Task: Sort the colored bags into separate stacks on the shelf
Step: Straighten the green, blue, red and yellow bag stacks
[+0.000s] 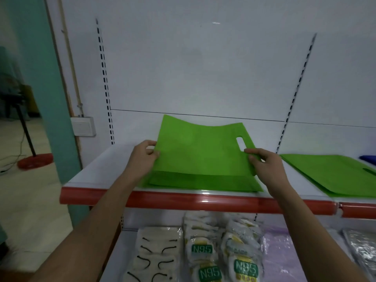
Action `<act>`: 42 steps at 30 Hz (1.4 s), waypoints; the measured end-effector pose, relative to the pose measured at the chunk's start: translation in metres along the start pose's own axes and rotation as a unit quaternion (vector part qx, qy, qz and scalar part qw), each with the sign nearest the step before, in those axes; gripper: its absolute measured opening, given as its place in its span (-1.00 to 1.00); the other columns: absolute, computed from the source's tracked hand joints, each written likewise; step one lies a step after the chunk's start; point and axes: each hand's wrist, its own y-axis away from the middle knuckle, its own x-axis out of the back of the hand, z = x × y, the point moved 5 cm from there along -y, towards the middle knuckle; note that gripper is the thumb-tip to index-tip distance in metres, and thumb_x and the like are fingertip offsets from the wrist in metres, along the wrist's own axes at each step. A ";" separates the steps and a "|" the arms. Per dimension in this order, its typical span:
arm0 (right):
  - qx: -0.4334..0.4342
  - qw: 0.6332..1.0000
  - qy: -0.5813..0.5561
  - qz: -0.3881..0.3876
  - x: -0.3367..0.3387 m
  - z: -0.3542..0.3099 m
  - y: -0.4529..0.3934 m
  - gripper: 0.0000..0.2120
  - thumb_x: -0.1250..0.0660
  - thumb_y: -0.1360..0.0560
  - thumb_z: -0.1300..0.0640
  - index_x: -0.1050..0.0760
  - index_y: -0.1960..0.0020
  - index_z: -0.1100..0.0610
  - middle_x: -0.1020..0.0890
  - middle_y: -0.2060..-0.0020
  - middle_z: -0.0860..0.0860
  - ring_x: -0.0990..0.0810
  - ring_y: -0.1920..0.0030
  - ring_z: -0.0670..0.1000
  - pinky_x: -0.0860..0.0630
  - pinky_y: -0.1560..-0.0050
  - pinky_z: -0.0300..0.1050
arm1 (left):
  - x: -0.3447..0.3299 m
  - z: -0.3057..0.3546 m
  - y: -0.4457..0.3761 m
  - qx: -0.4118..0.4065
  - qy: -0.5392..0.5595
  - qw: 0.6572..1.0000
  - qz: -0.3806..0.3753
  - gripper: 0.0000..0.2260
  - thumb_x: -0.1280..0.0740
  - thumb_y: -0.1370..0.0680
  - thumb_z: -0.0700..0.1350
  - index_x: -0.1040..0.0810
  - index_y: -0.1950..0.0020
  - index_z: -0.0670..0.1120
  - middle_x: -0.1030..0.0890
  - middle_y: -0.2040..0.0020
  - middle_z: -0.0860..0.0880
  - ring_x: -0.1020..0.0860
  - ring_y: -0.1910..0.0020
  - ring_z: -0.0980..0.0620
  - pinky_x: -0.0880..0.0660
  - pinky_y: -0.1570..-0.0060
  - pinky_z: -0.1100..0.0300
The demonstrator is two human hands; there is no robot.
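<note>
A flat green bag (201,151) with a cut-out handle slot on its right side is lifted at its far edge above a green stack (203,183) on the white shelf (105,169). My left hand (143,157) pinches the bag's left edge. My right hand (264,163) pinches its right edge just below the slot. A second stack of green bags (333,174) lies on the shelf to the right. A corner of a blue bag (368,158) shows at the far right edge.
The shelf has a red front rail (183,200) and a white back panel (203,78). On the lower shelf lie packs of masks (156,255), N95 packets (203,249) and purple wrapped goods (278,253). A fan stand (34,161) is on the floor at left.
</note>
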 end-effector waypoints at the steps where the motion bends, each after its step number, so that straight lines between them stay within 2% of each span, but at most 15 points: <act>1: -0.012 1.000 -0.024 -0.004 -0.001 -0.002 0.002 -0.75 -0.23 -0.60 0.31 -0.62 -0.14 0.11 -0.61 -0.13 0.09 -0.59 0.19 -0.05 -0.55 0.34 -0.23 | -0.001 0.004 0.002 -0.007 0.035 0.999 -0.015 -0.69 -0.26 -0.60 -0.34 -0.46 -0.29 -0.06 -0.65 -0.02 -0.21 -0.62 0.18 0.00 -0.59 0.15 0.14; 4: -0.059 0.993 -0.103 -0.018 -0.001 -0.007 0.012 -0.69 -0.19 -0.59 0.38 -0.58 -0.17 0.09 -0.58 -0.18 0.16 -0.62 0.11 0.03 -0.58 0.35 -0.23 | -0.002 0.005 0.004 -0.030 0.080 0.995 -0.052 -0.48 -0.18 -0.60 -0.42 -0.37 -0.37 0.13 -0.62 0.07 -0.09 -0.62 0.14 0.01 -0.55 0.24 0.31; 6: -0.076 0.990 -0.113 -0.025 0.002 -0.010 0.023 -0.65 -0.18 -0.58 0.40 -0.55 -0.23 0.10 -0.57 -0.19 0.15 -0.63 0.08 0.06 -0.59 0.33 -0.22 | -0.004 -0.001 0.002 -0.037 0.071 0.995 -0.059 -0.49 -0.18 -0.59 -0.41 -0.44 -0.38 0.12 -0.60 -0.06 -0.12 -0.58 -0.02 -0.05 -0.50 0.07 0.24; 9: -0.086 0.991 -0.097 -0.017 0.010 -0.014 0.039 -0.62 -0.16 -0.59 0.40 -0.51 -0.32 0.13 -0.55 -0.20 0.15 -0.63 0.05 0.10 -0.61 0.29 -0.18 | -0.012 -0.005 0.005 -0.017 0.074 0.995 -0.063 -0.60 -0.17 -0.60 -0.39 -0.47 -0.40 -0.14 -0.50 -0.35 -0.14 -0.48 -0.30 -0.14 -0.41 -0.28 0.00; 10: -0.090 0.991 -0.098 -0.009 0.014 -0.015 0.044 -0.61 -0.16 -0.59 0.41 -0.50 -0.33 0.13 -0.54 -0.20 0.16 -0.63 0.05 0.11 -0.62 0.26 -0.15 | -0.015 -0.006 0.006 -0.011 0.081 0.994 -0.066 -0.62 -0.18 -0.60 -0.38 -0.49 -0.38 -0.15 -0.50 -0.36 -0.15 -0.48 -0.30 -0.15 -0.39 -0.31 -0.04; 13: -0.100 0.990 -0.102 0.010 0.030 -0.013 0.056 -0.58 -0.16 -0.58 0.41 -0.48 -0.34 0.09 -0.55 -0.19 0.18 -0.63 0.05 0.13 -0.65 0.09 -0.02 | -0.026 -0.002 0.014 -0.005 0.126 0.988 -0.085 -0.61 -0.24 -0.57 -0.35 -0.48 -0.40 -0.13 -0.54 -0.32 -0.17 -0.59 -0.09 -0.08 -0.51 -0.13 0.06; 16: -0.107 0.990 -0.093 0.022 0.049 -0.011 0.067 -0.56 -0.16 -0.59 0.40 -0.44 -0.39 0.08 -0.58 -0.15 0.17 -0.62 0.07 0.11 -0.64 0.03 0.04 | -0.040 0.002 0.023 0.005 0.161 0.979 -0.124 -0.43 -0.44 -0.43 -0.29 -0.43 -0.43 -0.15 -0.51 -0.35 -0.14 -0.53 -0.26 -0.10 -0.44 -0.32 -0.07; 20: -0.106 0.990 -0.090 0.036 0.082 -0.014 0.081 -0.55 -0.17 -0.58 0.40 -0.43 -0.40 0.08 -0.60 -0.02 0.12 -0.56 0.10 0.12 -0.62 0.03 0.07 | -0.068 0.010 0.029 0.009 0.201 0.964 -0.171 -0.23 -0.53 -0.26 -0.21 -0.38 -0.46 -0.10 -0.49 -0.37 -0.16 -0.48 -0.33 -0.16 -0.38 -0.37 -0.15; 24: -0.100 0.991 -0.069 0.050 0.123 -0.007 0.087 -0.53 -0.18 -0.57 0.41 -0.41 -0.43 0.09 -0.59 0.00 0.10 -0.46 0.21 0.09 -0.51 0.17 0.00 | -0.098 0.032 0.049 -0.005 0.191 0.962 -0.195 -0.28 -0.49 -0.37 -0.31 -0.33 -0.50 -0.08 -0.45 -0.42 -0.14 -0.42 -0.39 -0.16 -0.33 -0.40 -0.17; 29: -0.086 0.993 -0.051 0.060 0.183 0.008 0.094 -0.49 -0.21 -0.57 0.41 -0.37 -0.46 0.09 -0.56 -0.13 0.05 -0.58 0.13 0.01 -0.59 0.17 -0.19 | -0.140 0.060 0.087 -0.024 0.175 0.965 -0.192 -0.25 -0.50 -0.36 -0.32 -0.30 -0.51 -0.13 -0.41 -0.45 -0.15 -0.40 -0.41 -0.12 -0.30 -0.43 -0.12; 31: -0.080 0.993 -0.058 0.060 0.211 0.018 0.098 -0.48 -0.22 -0.55 0.43 -0.36 -0.47 0.11 -0.57 -0.17 0.07 -0.60 0.10 0.02 -0.62 0.03 -0.09 | -0.162 0.069 0.103 -0.023 0.172 0.966 -0.192 -0.19 -0.54 -0.29 -0.25 -0.32 -0.50 -0.12 -0.42 -0.44 -0.14 -0.41 -0.40 -0.12 -0.31 -0.42 -0.12; 33: -0.082 0.993 -0.068 0.059 0.241 0.027 0.104 -0.47 -0.21 -0.55 0.44 -0.35 -0.47 0.15 -0.57 -0.14 0.01 -0.60 0.01 0.04 -0.58 -0.18 0.08 | -0.186 0.081 0.121 -0.017 0.175 0.966 -0.187 -0.21 -0.53 -0.32 -0.31 -0.32 -0.50 -0.13 -0.41 -0.44 -0.13 -0.42 -0.40 -0.11 -0.33 -0.42 -0.11; 34: -0.084 0.993 -0.068 0.057 0.258 0.030 0.108 -0.47 -0.21 -0.55 0.44 -0.34 -0.48 0.16 -0.55 -0.16 0.01 -0.60 -0.02 0.05 -0.57 -0.19 0.12 | -0.199 0.088 0.131 -0.015 0.175 0.967 -0.185 -0.24 -0.50 -0.35 -0.36 -0.31 -0.50 -0.14 -0.40 -0.45 -0.13 -0.41 -0.40 -0.10 -0.34 -0.41 -0.10; 38: -0.093 0.992 -0.078 0.045 0.319 0.044 0.122 -0.47 -0.19 -0.56 0.45 -0.29 -0.50 0.19 -0.45 -0.26 0.12 -0.57 0.11 0.00 -0.65 0.21 -0.16 | -0.247 0.121 0.175 -0.010 0.163 0.967 -0.195 -0.29 -0.43 -0.42 -0.41 -0.27 -0.52 -0.15 -0.39 -0.45 -0.12 -0.47 -0.33 -0.08 -0.43 -0.33 0.03; 42: -0.104 0.991 -0.081 0.037 0.370 0.061 0.122 -0.46 -0.20 -0.56 0.45 -0.29 -0.51 0.19 -0.44 -0.26 0.14 -0.57 0.09 0.03 -0.61 0.30 -0.23 | -0.288 0.142 0.203 -0.003 0.170 0.966 -0.194 -0.30 -0.40 -0.44 -0.43 -0.24 -0.53 -0.16 -0.49 -0.34 -0.10 -0.60 -0.03 0.05 -0.54 -0.13 0.14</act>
